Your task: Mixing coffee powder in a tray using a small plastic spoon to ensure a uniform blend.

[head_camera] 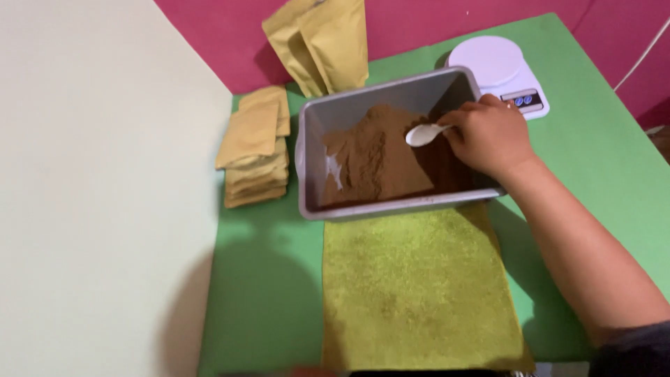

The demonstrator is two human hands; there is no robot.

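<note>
My right hand (490,136) reaches into a grey plastic tub (315,167) and grips a white spoon (424,134). The spoon's bowl hovers just above a heap of brown powder (373,157) that fills most of the tub. My left hand is out of sight. In front of the tub lies a yellow-green towel (419,286) spread flat on the green table (265,293).
A stack of flat tan pouches (255,150) sits left of the tub. Two tan pouches (321,42) stand upright behind it against the pink wall. A white kitchen scale (499,70) rests at the tub's far right corner. A pale wall (105,188) borders the table's left edge.
</note>
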